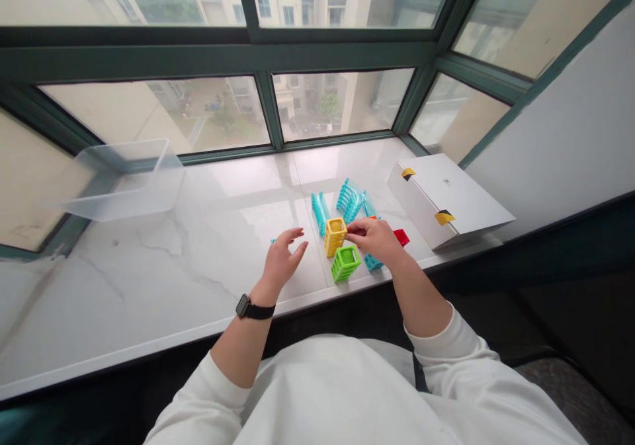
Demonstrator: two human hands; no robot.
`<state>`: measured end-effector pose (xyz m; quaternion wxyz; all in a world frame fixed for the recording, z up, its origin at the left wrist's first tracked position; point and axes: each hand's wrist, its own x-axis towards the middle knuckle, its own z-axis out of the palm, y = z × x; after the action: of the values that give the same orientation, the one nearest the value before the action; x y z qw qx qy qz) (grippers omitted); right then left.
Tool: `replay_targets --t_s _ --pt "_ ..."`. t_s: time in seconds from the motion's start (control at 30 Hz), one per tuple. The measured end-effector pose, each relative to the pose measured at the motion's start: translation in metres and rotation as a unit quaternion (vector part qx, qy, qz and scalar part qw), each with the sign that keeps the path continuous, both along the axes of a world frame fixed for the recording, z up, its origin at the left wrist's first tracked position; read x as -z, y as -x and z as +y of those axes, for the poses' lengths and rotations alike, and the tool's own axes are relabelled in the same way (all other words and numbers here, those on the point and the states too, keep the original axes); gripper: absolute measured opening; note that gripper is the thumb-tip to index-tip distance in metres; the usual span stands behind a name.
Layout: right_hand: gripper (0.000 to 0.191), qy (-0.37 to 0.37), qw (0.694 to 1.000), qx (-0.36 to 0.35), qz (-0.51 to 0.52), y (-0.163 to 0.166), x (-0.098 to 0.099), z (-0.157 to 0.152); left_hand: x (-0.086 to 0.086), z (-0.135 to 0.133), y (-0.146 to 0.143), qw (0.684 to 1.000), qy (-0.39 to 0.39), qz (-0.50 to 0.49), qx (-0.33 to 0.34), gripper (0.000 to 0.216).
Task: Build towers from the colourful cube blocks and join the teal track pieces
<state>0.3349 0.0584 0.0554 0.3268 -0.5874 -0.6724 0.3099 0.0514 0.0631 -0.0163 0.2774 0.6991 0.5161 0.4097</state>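
Note:
My left hand hovers over the marble sill with thumb and fingers apart, holding nothing. A bit of something blue peeks out behind it, mostly hidden. My right hand pinches the right edge of an upright yellow hollow toy block. Just in front stands a green hollow block. Under my right hand is a blue block, partly covered. A red piece shows beyond the wrist. Behind the yellow block lie a straight turquoise track piece and a curved turquoise one.
A clear plastic bin stands at the left of the marble sill. At the right is a white box with yellow-and-black tabs. Green-framed windows close off the back; the sill's front edge runs close to my body.

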Motion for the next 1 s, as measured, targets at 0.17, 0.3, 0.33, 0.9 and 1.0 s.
replay_targets --t_s 0.17,0.3,0.33,0.9,1.0 --pt "0.013 -0.034 0.999 0.026 -0.024 -0.005 -0.021 -0.013 0.025 -0.014 0.036 0.977 -0.039 0.135 -0.159 0.045" --pt "0.014 -0.139 0.989 0.051 -0.014 0.006 -0.047 -0.033 0.046 -0.025 0.045 0.969 0.014 0.168 -0.182 0.064" --pt "0.016 -0.167 0.985 0.047 0.0 0.011 -0.053 -0.039 0.049 -0.027 0.045 0.97 0.031 0.164 -0.179 0.065" --pt "0.056 -0.095 0.964 -0.202 -0.144 0.166 0.06 -0.064 0.061 -0.048 0.083 0.983 0.056 0.148 -0.098 0.045" --pt "0.071 -0.021 0.954 -0.182 -0.235 0.181 0.083 -0.057 0.064 -0.049 0.089 0.983 0.067 0.14 -0.094 0.044"
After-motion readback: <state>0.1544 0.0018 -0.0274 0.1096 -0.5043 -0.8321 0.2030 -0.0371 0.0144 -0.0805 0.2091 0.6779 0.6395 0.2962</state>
